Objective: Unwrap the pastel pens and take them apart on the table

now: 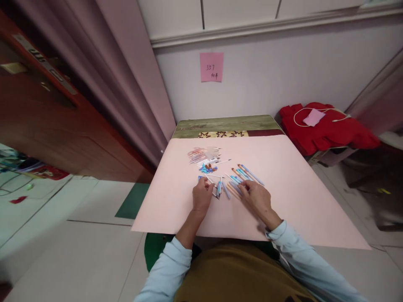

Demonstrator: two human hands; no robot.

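Observation:
On the pink sheet [176, 197], my left hand [202, 195] rests beside a few loose white pen refills [215, 178] and blue barrels [226, 190]. Its fingers are curled and pinched, and what lies between them is too small to make out. My right hand [257, 196] is lowered over a row of blue and tan pen barrels [248, 174], with thumb and fingers drawn together at the near barrels; the grip is partly hidden. Beyond my left hand lies a small heap of blue and brown caps [208, 168], and behind it a pile of clear and white slim pieces [201, 155].
A green patterned table top [226, 123] shows past the sheet's far edge. Right of the table, a red cloth [327, 130] carries a white cable and a pink note. A purple curtain [138, 84] and a brown door [63, 126] stand on the left; a wall is ahead.

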